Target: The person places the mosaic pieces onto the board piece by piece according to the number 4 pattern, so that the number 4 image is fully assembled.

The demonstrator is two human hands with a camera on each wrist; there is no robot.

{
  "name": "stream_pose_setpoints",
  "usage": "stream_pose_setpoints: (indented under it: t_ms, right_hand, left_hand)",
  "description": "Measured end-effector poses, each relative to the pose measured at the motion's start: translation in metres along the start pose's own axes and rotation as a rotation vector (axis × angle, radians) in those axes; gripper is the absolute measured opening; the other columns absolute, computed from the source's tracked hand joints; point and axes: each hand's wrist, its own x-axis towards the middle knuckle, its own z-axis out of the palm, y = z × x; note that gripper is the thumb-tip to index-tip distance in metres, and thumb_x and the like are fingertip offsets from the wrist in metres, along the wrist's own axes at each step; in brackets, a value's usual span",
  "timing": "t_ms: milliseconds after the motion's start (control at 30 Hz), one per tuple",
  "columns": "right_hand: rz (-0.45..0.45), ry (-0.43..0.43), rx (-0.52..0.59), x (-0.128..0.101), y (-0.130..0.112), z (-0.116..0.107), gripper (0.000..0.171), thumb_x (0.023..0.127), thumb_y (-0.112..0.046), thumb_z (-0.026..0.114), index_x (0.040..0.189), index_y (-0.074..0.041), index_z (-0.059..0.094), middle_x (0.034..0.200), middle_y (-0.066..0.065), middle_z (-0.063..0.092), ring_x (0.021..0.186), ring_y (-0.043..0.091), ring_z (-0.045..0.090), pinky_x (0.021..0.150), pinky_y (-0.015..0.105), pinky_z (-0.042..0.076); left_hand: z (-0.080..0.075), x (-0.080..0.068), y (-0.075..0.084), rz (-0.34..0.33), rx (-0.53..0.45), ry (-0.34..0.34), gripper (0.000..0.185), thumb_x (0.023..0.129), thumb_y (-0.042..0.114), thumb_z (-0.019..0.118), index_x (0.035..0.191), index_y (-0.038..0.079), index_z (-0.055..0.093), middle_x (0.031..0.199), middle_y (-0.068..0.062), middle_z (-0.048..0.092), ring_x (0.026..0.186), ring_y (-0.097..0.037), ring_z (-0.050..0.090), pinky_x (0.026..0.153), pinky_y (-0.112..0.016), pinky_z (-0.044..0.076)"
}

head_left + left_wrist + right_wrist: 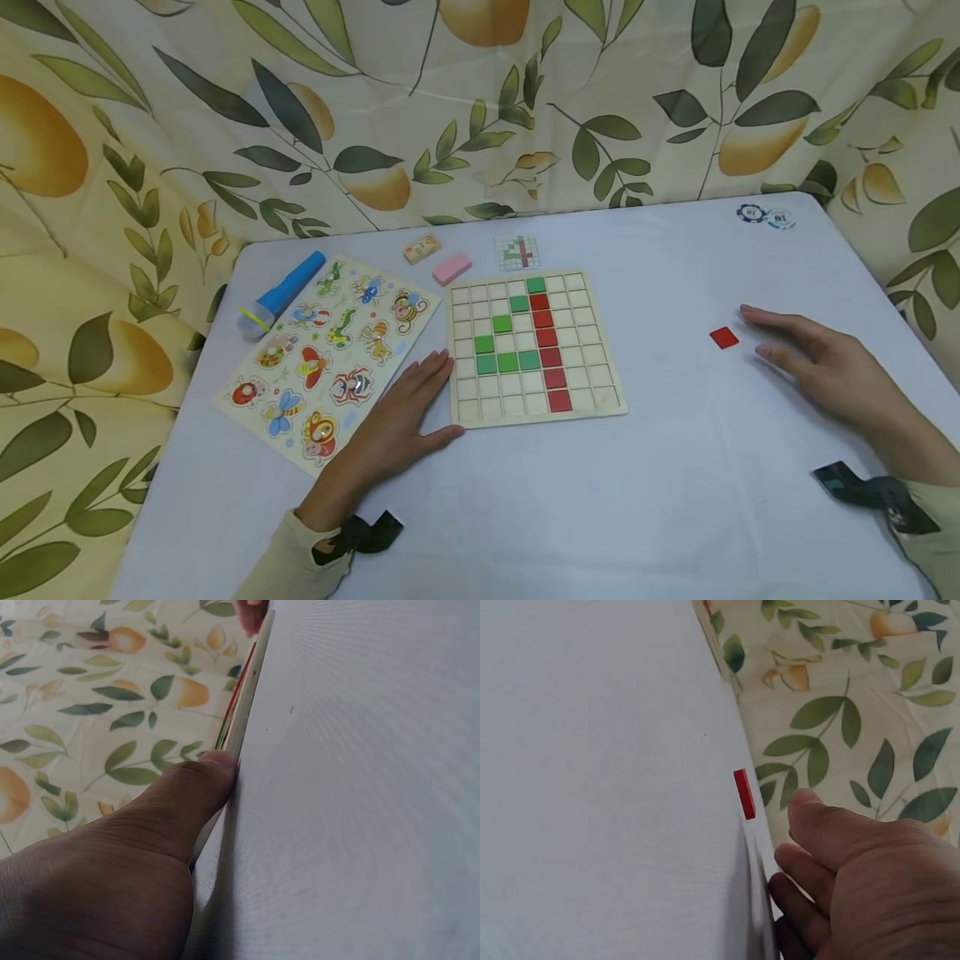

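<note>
My left hand (401, 415) lies at the left edge of a wooden grid board (525, 408), its fingers straight and its thumb at the near corner. In the left wrist view the thumb (199, 780) presses against the board's side. Green tiles (507, 362) form a triangle-like outline on the board, and red tiles (551, 357) run down one column. One loose red tile (724, 337) lies flat on the table to the right. Just beyond it my right hand (832, 367) hovers with fingers loosely extended, holding nothing; the right wrist view shows the red tile (744, 794) apart from the fingertips.
A board of insect pictures (330, 358) lies left of the grid, partly under my left forearm. Behind are a blue flashlight (288, 287), a tan block (422, 248), a pink eraser-like block (452, 268) and a small pattern card (517, 252). Round printed marks (765, 216) show far right.
</note>
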Motion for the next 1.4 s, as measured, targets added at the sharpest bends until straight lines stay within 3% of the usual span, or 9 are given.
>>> stream_pose_setpoints:
  t_ms: [167, 367, 500, 633, 733, 833, 933, 1167, 1400]
  right_hand:
    - [-0.06, -0.013, -0.038, -0.003, 0.003, 0.009, 0.06, 0.105, -0.029, 0.07, 0.161, -0.03, 0.049, 0.161, -0.042, 0.032, 0.139, -0.035, 0.016, 0.111, -0.008, 0.007]
    - [-0.212, 0.019, -0.081, -0.004, 0.007, 0.015, 0.053, 0.101, -0.011, 0.072, 0.152, -0.016, 0.058, 0.172, -0.014, 0.038, 0.142, -0.033, 0.016, 0.108, -0.009, 0.008]
    - [-0.269, 0.036, -0.073, -0.003, 0.007, 0.017, 0.057, 0.098, -0.005, 0.074, 0.152, -0.014, 0.059, 0.166, -0.026, 0.039, 0.142, -0.032, 0.017, 0.108, -0.01, 0.01]
    - [-0.308, 0.043, -0.081, 0.001, 0.004, 0.02, 0.054, 0.095, -0.001, 0.075, 0.146, -0.013, 0.063, 0.167, 0.001, 0.048, 0.145, -0.028, 0.018, 0.111, -0.006, 0.01]
    - [-0.296, 0.052, -0.095, 0.005, 0.0, 0.021, 0.042, 0.095, 0.001, 0.075, 0.136, -0.011, 0.069, 0.16, 0.021, 0.052, 0.159, -0.007, 0.024, 0.118, 0.001, 0.01]
    - [-0.245, 0.057, -0.089, 0.007, -0.003, 0.02, 0.036, 0.096, 0.001, 0.074, 0.13, -0.009, 0.069, 0.16, 0.024, 0.051, 0.162, 0.031, 0.032, 0.139, 0.031, 0.015]
    - [-0.203, 0.052, -0.076, 0.006, -0.005, 0.019, 0.035, 0.097, 0.0, 0.073, 0.131, -0.006, 0.067, 0.161, 0.025, 0.049, 0.155, 0.051, 0.033, 0.138, 0.059, 0.016]
    - [-0.171, 0.078, -0.096, 0.005, -0.007, 0.018, 0.032, 0.1, -0.009, 0.074, 0.131, -0.005, 0.065, 0.161, 0.023, 0.051, 0.157, 0.046, 0.034, 0.12, 0.001, 0.007]
    - [-0.175, 0.03, -0.126, 0.004, -0.028, 0.016, 0.035, 0.099, -0.012, 0.076, 0.131, -0.007, 0.064, 0.161, 0.019, 0.052, 0.154, 0.046, 0.039, 0.138, 0.026, 0.017]
  left_hand:
    - [-0.001, 0.002, -0.001, 0.007, 0.007, 0.001, 0.097, 0.093, 0.052, 0.08, 0.169, 0.018, 0.03, 0.179, -0.001, 0.026, 0.168, -0.022, 0.022, 0.138, -0.044, 0.024]
    - [-0.001, 0.003, -0.001, 0.018, 0.009, 0.007, 0.097, 0.092, 0.051, 0.081, 0.169, 0.017, 0.031, 0.179, -0.002, 0.027, 0.168, -0.023, 0.023, 0.138, -0.045, 0.025]
    - [0.0, 0.001, -0.001, 0.015, 0.005, 0.003, 0.097, 0.092, 0.051, 0.081, 0.169, 0.017, 0.031, 0.179, -0.002, 0.027, 0.168, -0.023, 0.024, 0.138, -0.046, 0.025]
    - [0.0, 0.0, -0.002, 0.014, 0.015, 0.002, 0.098, 0.092, 0.051, 0.081, 0.169, 0.016, 0.031, 0.179, -0.002, 0.027, 0.168, -0.023, 0.024, 0.138, -0.046, 0.025]
    - [0.0, 0.0, -0.002, 0.012, 0.017, 0.01, 0.098, 0.092, 0.052, 0.081, 0.169, 0.016, 0.032, 0.179, -0.002, 0.027, 0.167, -0.023, 0.024, 0.138, -0.046, 0.025]
    - [0.0, 0.0, -0.002, 0.012, 0.013, 0.014, 0.097, 0.092, 0.052, 0.08, 0.169, 0.017, 0.031, 0.179, -0.002, 0.027, 0.167, -0.023, 0.024, 0.138, -0.046, 0.025]
    - [0.0, 0.0, -0.002, 0.019, 0.01, 0.018, 0.097, 0.092, 0.051, 0.081, 0.169, 0.016, 0.032, 0.179, -0.003, 0.027, 0.167, -0.024, 0.025, 0.138, -0.046, 0.026]
    - [0.001, 0.001, 0.0, 0.023, 0.009, 0.027, 0.096, 0.093, 0.05, 0.081, 0.168, 0.016, 0.032, 0.178, -0.003, 0.028, 0.167, -0.024, 0.025, 0.138, -0.046, 0.026]
    - [0.001, 0.0, -0.001, 0.016, -0.001, 0.022, 0.097, 0.093, 0.051, 0.08, 0.169, 0.017, 0.031, 0.179, -0.002, 0.028, 0.167, -0.023, 0.025, 0.138, -0.046, 0.025]
